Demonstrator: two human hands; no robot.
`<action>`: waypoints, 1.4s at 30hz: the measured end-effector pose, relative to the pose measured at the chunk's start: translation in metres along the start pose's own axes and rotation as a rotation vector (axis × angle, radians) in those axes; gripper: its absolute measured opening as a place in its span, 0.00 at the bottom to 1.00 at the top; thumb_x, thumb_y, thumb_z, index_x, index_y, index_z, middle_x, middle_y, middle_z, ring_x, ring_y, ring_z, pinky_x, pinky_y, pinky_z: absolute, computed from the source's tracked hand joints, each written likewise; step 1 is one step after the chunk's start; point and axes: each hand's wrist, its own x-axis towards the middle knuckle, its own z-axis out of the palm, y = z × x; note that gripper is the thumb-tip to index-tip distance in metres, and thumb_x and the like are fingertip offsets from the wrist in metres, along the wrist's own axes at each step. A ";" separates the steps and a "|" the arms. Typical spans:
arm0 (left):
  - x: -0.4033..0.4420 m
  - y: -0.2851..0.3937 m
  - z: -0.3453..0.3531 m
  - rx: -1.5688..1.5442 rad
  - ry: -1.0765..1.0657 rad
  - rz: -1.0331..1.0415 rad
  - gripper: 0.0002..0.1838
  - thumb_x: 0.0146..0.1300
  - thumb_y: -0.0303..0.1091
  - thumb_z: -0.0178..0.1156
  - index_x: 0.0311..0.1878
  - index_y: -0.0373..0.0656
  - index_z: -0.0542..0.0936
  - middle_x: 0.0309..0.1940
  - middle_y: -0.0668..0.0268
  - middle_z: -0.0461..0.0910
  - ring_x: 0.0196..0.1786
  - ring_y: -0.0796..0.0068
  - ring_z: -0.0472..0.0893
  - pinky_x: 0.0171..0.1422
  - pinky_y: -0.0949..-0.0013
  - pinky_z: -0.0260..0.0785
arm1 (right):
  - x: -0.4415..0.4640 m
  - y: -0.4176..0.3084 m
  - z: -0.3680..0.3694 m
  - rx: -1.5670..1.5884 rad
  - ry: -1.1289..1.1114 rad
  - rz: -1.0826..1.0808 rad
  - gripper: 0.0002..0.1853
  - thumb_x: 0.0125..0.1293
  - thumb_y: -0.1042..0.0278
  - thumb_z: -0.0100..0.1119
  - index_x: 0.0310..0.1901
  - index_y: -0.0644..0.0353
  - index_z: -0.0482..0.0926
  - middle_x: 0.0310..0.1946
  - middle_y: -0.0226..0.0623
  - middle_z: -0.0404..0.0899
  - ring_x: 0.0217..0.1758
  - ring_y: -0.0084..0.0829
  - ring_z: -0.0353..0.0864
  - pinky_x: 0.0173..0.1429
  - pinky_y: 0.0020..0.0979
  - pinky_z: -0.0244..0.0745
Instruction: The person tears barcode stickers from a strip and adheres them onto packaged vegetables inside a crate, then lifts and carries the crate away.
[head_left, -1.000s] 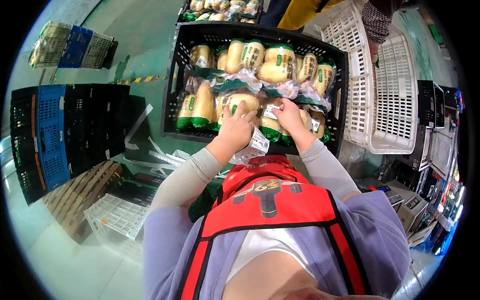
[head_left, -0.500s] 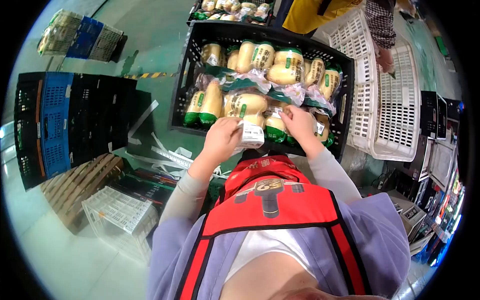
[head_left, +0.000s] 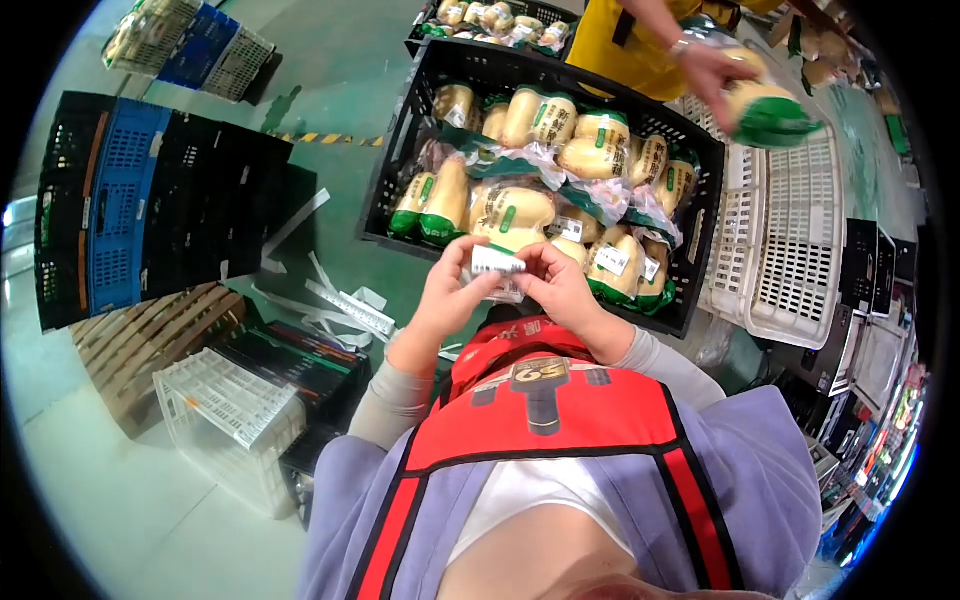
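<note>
My left hand [head_left: 452,297] is closed around a roll of white printed labels [head_left: 498,264] near the front edge of the black crate. At the roll's right side, the fingers of my right hand [head_left: 562,287] pinch its edge, where a label end may be. Just beyond both hands, the black crate [head_left: 388,170] holds two rows of clear bags with green ends [head_left: 512,212], each with pale, smooth vegetables inside. White labels show on several bags, one of them on a front-row bag [head_left: 612,260] to the right of my right hand.
Another person's hand [head_left: 712,78] holds a bag of pale vegetables [head_left: 765,100] over white crates [head_left: 790,250] at the right. A second filled black crate [head_left: 490,45] stands behind. Stacked black and blue crates [head_left: 125,205], a wooden pallet [head_left: 150,345] and a white crate [head_left: 230,400] are at the left.
My right hand has left the front-row bag and come to the label roll, which my left hand still holds. The other person's hand now holds a bag above the white crates.
</note>
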 end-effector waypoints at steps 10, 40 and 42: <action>-0.002 -0.004 -0.001 0.258 0.066 -0.088 0.10 0.51 0.27 0.65 0.34 0.39 0.74 0.30 0.70 0.76 0.32 0.86 0.71 0.33 0.79 0.66 | 0.000 -0.008 -0.005 -0.272 0.090 0.056 0.05 0.58 0.72 0.60 0.33 0.64 0.78 0.34 0.30 0.76 0.35 0.17 0.72 0.35 0.20 0.68; -0.006 -0.026 -0.026 0.425 0.027 0.137 0.07 0.57 0.30 0.61 0.34 0.35 0.78 0.25 0.69 0.78 0.25 0.86 0.74 0.27 0.79 0.67 | 0.081 0.031 -0.049 -1.186 0.458 -0.088 0.11 0.59 0.61 0.55 0.38 0.58 0.75 0.28 0.42 0.80 0.31 0.42 0.80 0.36 0.37 0.72; -0.008 -0.005 -0.022 0.291 0.065 0.011 0.07 0.58 0.29 0.59 0.35 0.35 0.78 0.26 0.69 0.78 0.28 0.86 0.74 0.31 0.79 0.67 | 0.073 0.014 -0.046 -1.236 0.472 -0.067 0.10 0.59 0.61 0.53 0.39 0.56 0.75 0.29 0.43 0.80 0.34 0.48 0.78 0.37 0.42 0.72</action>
